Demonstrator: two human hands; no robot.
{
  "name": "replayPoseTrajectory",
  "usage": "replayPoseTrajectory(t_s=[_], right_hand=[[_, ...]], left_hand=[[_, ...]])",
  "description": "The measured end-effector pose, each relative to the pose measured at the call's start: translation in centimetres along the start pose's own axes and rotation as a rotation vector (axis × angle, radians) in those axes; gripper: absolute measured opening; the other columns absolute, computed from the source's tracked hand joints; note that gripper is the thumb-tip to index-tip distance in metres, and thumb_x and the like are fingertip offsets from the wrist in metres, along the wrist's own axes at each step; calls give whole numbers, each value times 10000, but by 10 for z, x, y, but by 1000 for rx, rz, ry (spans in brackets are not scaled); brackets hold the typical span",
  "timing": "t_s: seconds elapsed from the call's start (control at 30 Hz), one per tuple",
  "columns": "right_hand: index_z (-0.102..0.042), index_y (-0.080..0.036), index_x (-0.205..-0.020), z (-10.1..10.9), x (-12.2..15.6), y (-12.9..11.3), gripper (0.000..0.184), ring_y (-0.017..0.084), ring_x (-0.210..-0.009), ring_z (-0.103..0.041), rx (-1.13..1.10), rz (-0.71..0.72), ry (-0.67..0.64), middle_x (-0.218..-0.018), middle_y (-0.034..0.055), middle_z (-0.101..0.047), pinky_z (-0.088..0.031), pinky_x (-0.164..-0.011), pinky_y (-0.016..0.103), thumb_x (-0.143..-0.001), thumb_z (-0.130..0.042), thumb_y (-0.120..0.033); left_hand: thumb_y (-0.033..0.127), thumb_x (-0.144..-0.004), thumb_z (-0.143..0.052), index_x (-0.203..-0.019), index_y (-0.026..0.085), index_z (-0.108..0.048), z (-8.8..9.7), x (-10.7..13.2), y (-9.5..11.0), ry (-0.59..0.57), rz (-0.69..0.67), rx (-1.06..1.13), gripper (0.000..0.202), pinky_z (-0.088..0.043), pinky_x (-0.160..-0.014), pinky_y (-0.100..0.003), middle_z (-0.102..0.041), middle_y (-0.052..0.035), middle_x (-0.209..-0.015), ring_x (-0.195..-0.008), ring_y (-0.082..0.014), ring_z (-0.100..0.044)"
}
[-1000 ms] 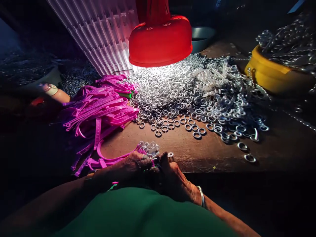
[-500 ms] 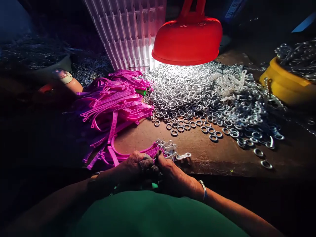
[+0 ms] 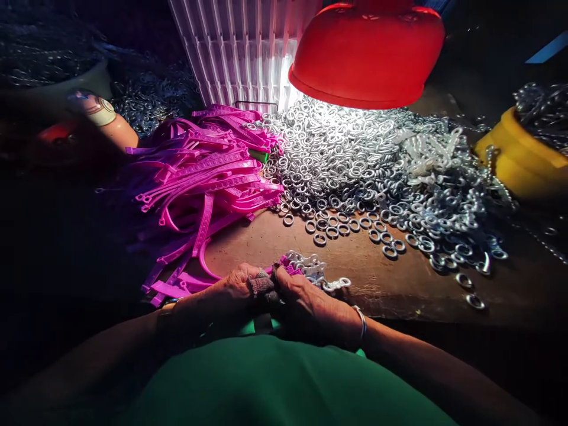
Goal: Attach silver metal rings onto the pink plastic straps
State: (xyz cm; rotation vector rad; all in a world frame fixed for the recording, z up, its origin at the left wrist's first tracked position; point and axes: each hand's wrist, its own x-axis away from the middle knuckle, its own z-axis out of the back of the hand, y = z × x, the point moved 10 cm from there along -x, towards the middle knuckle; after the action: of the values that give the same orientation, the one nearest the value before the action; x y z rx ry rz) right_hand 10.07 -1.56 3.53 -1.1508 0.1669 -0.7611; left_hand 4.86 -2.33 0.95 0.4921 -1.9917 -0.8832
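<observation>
My left hand (image 3: pixel 244 284) and my right hand (image 3: pixel 302 296) meet at the table's front edge, fingers curled and closed. Dark grey wrappings cover some fingertips. Whatever is pinched between them is hidden by the fingers and shadow. Just beyond the fingertips lie pink strap ends (image 3: pixel 290 270), and against these rests a small bunch of pale chain links (image 3: pixel 313 266). One short piece of chain (image 3: pixel 339 284) sticks out to the right. A larger heap of pink straps (image 3: pixel 217 165) spreads to the left, some running down toward my left wrist.
Metal rings (image 3: pixel 346 160) are piled under a red lamp (image 3: pixel 368 59). Several loose rings (image 3: pixel 475 302) lie on the wooden table (image 3: pixel 377 284) at right. A yellow tub (image 3: pixel 519 154) holds chain. A ribbed translucent panel (image 3: pixel 248 59) stands behind, and an orange-and-cream cylindrical object (image 3: pixel 110 124) at left.
The view has shifted a little, making the lamp appear larger and farther right. Both hands stay together, with small shifts of the fingers. Strap and ring piles look the same.
</observation>
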Motion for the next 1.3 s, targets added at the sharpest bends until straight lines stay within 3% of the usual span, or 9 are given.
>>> replayPoseTrajectory(t_s=[0.17,0.33,0.5,0.63,0.77,0.97,1.13,1.3], right_hand=[[-371,-180,-863,9,5,-2,49,105,-620,-334,-13,62,98,-731,-4,-473,-298,-555,244,-857,-416,-161],[-383,-176,-954,18,16,-10,98,134,-643,-411,-6,136,237,-806,44,-514,-356,-601,275,-857,-376,-188],[-377,-179,-951,20,20,3,108,138,-599,-428,57,-12,322,-749,36,-529,-334,-568,260,-860,-406,-229],[-366,-180,-894,17,17,12,70,128,-549,-431,142,-108,291,-711,29,-529,-305,-550,255,-853,-411,-215],[-351,-188,-846,15,15,5,22,144,-645,-446,113,-72,228,-782,65,-533,-347,-612,274,-858,-370,-189],[-315,-200,-830,5,7,8,100,106,-585,-321,49,-61,93,-695,-12,-442,-303,-545,249,-840,-407,-161],[-269,-211,-784,1,1,4,131,96,-547,-292,53,-68,8,-666,-32,-375,-253,-515,247,-880,-350,-177],[-294,-202,-795,0,-2,1,129,104,-556,-313,165,-137,-51,-659,-29,-373,-247,-535,255,-876,-385,-159]], left_hand=[[408,-725,-705,-622,107,-519,-4,-3,-8,-49,14,210,369,-356,-565,-244,-525,-16,-616,-581,-107,-492],[471,-679,-725,-598,105,-534,4,-9,-1,27,-57,83,421,-312,-501,-213,-506,8,-545,-500,-75,-447],[495,-628,-746,-592,86,-595,-8,-5,15,38,-99,90,437,-398,-534,-222,-587,-31,-575,-544,-109,-524],[418,-704,-716,-628,85,-635,-14,-5,13,-19,-114,177,351,-456,-567,-243,-640,-49,-605,-571,-138,-592],[420,-721,-711,-656,87,-627,-8,-11,2,-49,-123,227,349,-476,-590,-260,-645,-50,-613,-588,-151,-613],[462,-594,-777,-571,98,-543,1,-14,-2,34,-76,134,433,-366,-489,-215,-527,-2,-515,-491,-95,-486],[464,-654,-707,-585,106,-521,-8,-8,8,-15,-102,34,409,-301,-483,-209,-477,10,-544,-510,-75,-411],[358,-670,-696,-641,106,-536,-2,-7,7,0,-101,1,300,-318,-502,-209,-480,13,-582,-537,-77,-409]])
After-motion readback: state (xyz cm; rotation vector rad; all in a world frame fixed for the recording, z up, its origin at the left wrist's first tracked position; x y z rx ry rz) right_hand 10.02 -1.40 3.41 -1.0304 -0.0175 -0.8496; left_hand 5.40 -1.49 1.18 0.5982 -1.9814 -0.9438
